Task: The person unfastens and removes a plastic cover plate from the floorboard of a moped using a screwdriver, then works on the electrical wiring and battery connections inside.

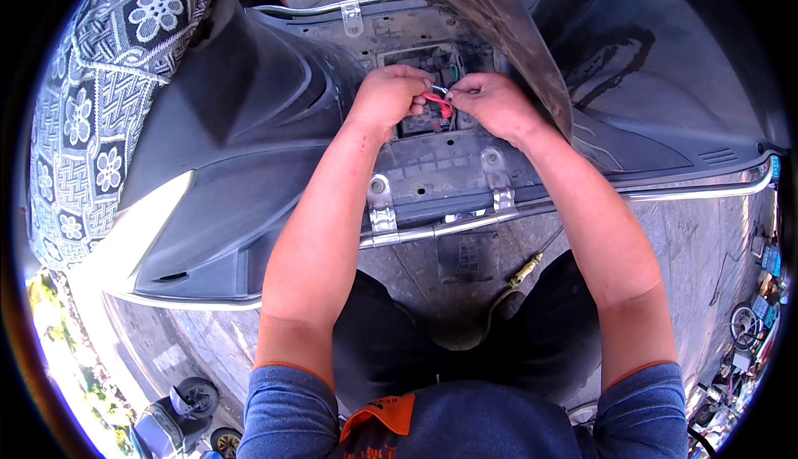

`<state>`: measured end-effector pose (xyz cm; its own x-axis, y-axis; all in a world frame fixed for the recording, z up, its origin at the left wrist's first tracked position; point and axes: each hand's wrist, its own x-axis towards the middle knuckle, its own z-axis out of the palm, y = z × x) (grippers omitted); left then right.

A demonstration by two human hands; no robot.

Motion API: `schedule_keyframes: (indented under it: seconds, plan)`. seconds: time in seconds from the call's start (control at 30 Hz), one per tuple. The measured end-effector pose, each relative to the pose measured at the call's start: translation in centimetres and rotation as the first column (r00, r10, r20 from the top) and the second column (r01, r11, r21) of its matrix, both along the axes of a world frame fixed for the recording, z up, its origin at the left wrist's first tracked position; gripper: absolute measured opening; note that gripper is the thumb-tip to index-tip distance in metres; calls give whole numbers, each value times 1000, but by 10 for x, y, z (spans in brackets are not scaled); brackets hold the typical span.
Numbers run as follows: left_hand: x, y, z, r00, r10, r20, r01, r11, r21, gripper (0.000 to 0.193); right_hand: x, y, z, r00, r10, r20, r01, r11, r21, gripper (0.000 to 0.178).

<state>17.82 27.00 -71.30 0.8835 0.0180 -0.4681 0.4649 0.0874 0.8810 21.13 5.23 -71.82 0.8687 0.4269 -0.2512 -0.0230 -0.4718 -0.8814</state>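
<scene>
Both hands meet over the open compartment [381, 58] in a scooter's footboard [440, 172]. My left hand [389, 95] is closed, and a red cable [435, 99] comes out from its fingertips and bends down into the compartment. Facing it, my right hand [492, 105] makes a pinch with thumb and forefinger. A small silvery piece [440, 89] shows between the two sets of fingertips; which hand grips it I cannot tell. Dark parts and a green wire [455, 71] lie inside the compartment, partly covered by my fingers.
A dirty black floor mat [499, 22] stands folded up beyond my right hand. Metal brackets [499, 180] and a chrome rail [399, 235] edge the footboard. A screwdriver with a yellowish handle [525, 269] is near my knee. Patterned fabric [108, 101] covers the seat; parked scooters [179, 413] stand behind.
</scene>
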Motion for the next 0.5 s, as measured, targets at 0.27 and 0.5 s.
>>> schedule_keyframes:
  seconds: [0.27, 0.5]
  plan:
    - [1, -2, -4, 997, 72, -13, -71, 997, 26, 12, 1, 1, -3, 996, 50, 72, -44, 996, -84, 23]
    - [0, -7, -7, 985, 173, 24, -172, 985, -11, 8, -4, 2, -13, 987, -23, 160, 18, 999, 31, 18]
